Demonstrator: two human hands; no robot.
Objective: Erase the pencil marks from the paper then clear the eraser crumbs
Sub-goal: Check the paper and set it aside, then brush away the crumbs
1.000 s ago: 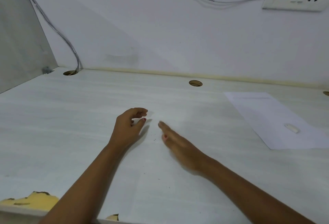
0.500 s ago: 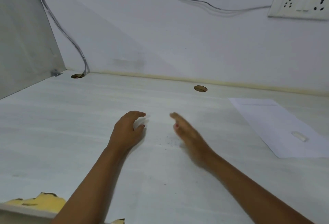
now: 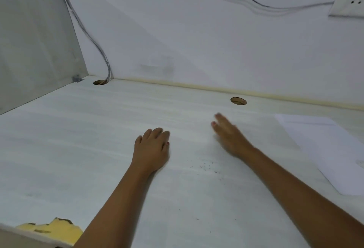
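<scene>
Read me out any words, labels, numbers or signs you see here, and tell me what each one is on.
No text can be read anywhere in this view.
The paper at the right: no legible writing shows on it.
The wall socket plate: only pin holes show, and any marking is too blurred to read.
The desk: no label or number is visible.

two hands point(image 3: 151, 149) point(image 3: 229, 138), one paper point(image 3: 325, 149), two desk holes point(image 3: 100, 82) point(image 3: 238, 101), one socket point(image 3: 348, 1).
</scene>
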